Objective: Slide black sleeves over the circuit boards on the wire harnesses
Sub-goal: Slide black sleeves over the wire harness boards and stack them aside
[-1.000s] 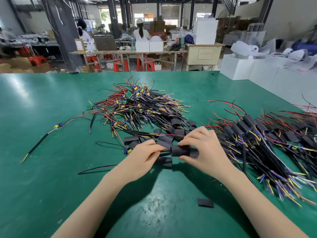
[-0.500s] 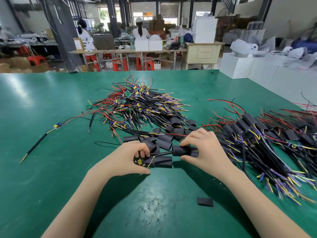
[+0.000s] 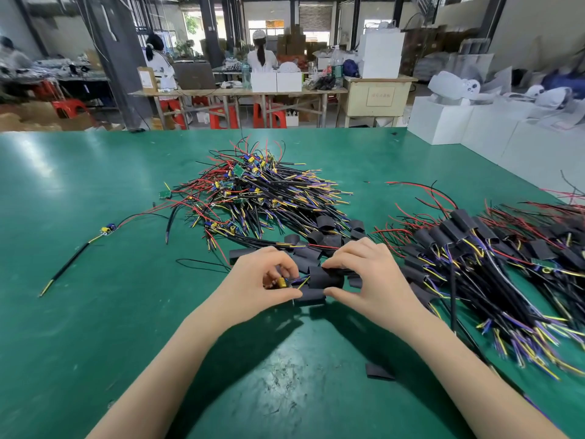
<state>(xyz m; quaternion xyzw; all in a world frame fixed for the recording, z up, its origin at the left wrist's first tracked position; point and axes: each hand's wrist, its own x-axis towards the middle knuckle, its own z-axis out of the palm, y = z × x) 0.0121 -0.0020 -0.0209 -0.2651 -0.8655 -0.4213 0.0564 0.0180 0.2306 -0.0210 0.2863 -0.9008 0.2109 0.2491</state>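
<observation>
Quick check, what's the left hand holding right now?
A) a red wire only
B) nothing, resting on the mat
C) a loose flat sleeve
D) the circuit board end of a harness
D: the left hand pinches a small circuit board with a yellow capacitor, its wires running into the black sleeve that the right hand grips.

Green table (image 3: 95, 312) carries wire harnesses (image 3: 269, 198) and black sleeves (image 3: 380, 371).

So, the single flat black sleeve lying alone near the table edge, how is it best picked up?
Pinch the flat sleeve across its short sides, coming from above. It lies flattened on the green table, apart from the piles, so nothing blocks the fingers.
</observation>
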